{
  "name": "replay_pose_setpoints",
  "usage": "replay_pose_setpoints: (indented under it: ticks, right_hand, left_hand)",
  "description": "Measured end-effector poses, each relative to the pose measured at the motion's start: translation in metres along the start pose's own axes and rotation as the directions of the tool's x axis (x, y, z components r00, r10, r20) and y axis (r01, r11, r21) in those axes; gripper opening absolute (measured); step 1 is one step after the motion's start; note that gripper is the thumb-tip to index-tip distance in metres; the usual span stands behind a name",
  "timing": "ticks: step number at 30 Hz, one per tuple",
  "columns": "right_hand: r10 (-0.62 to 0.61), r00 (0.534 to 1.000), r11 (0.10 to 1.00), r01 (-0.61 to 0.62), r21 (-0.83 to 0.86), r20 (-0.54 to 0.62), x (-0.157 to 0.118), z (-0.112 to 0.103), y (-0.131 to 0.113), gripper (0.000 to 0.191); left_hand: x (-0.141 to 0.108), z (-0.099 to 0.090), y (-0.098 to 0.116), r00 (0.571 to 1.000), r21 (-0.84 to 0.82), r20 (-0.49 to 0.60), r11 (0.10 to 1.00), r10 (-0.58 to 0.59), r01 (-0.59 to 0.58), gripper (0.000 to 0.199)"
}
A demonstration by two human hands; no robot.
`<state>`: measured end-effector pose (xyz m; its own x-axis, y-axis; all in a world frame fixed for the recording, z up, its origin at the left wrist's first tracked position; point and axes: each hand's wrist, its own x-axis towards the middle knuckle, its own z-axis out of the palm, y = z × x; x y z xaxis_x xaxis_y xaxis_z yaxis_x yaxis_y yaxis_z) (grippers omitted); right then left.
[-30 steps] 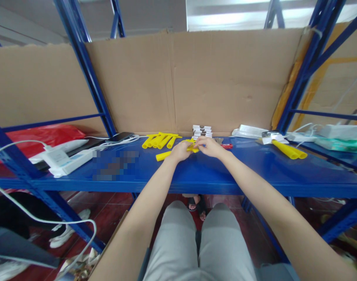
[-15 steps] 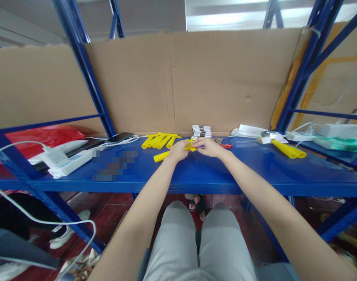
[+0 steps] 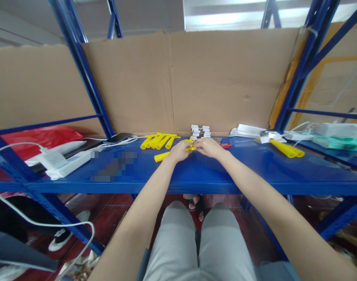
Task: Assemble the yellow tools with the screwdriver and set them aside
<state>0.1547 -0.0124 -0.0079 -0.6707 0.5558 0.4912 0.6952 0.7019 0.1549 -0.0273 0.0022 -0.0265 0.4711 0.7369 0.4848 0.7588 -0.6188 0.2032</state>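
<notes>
My left hand (image 3: 180,151) is closed around a yellow plastic tool, whose round tube-like handle (image 3: 162,157) sticks out to the left beneath it. My right hand (image 3: 209,148) meets it from the other side, its fingers closed at the tool's yellow head (image 3: 191,148). Both sets of fingertips partly cover the head, so its details are hidden. Several similar yellow T-shaped tools (image 3: 159,141) lie side by side behind and left of my left hand. A stack of small white packs (image 3: 200,131) stands just behind my hands. A red-handled item (image 3: 225,146) lies beside my right hand.
The blue tabletop (image 3: 254,168) ends at a cardboard panel (image 3: 219,78). To the right lie two yellow tubes (image 3: 286,149) and a white packet (image 3: 248,130). A power strip (image 3: 70,162), cables and a dark phone (image 3: 119,137) sit left, near a blue post (image 3: 89,78).
My fingers have shifted slightly around the yellow head, and my right hand has moved a little closer to my left. The whole view has drifted slightly.
</notes>
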Motion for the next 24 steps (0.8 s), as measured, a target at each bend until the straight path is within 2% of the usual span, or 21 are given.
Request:
replay_pose_setpoints:
  ticks: [5, 12, 18, 24]
  right_hand:
    - [0.036, 0.999, 0.993, -0.032, -0.116, 0.035, 0.001, -0.005, -0.006, 0.024]
    - [0.103, 0.994, 0.978, -0.094, -0.186, 0.04, -0.003, -0.008, 0.004, 0.03]
    - [0.116, 0.993, 0.979, -0.114, -0.168, 0.001, -0.007, -0.007, 0.014, 0.033]
    - [0.112, 0.993, 0.981, -0.115, -0.159, -0.03, -0.01, -0.006, 0.019, 0.034]
  left_hand:
    - [0.001, 0.0, -0.002, 1.0, -0.003, 0.003, 1.0, -0.026, 0.026, 0.043]
    - [-0.002, -0.004, -0.003, 0.999, -0.013, 0.044, 1.0, -0.016, 0.016, 0.05]
    - [-0.003, -0.011, 0.003, 0.993, -0.036, 0.072, 0.995, 0.095, -0.092, 0.055]
    - [-0.002, -0.013, 0.007, 0.996, 0.026, 0.063, 0.997, 0.066, -0.068, 0.049]
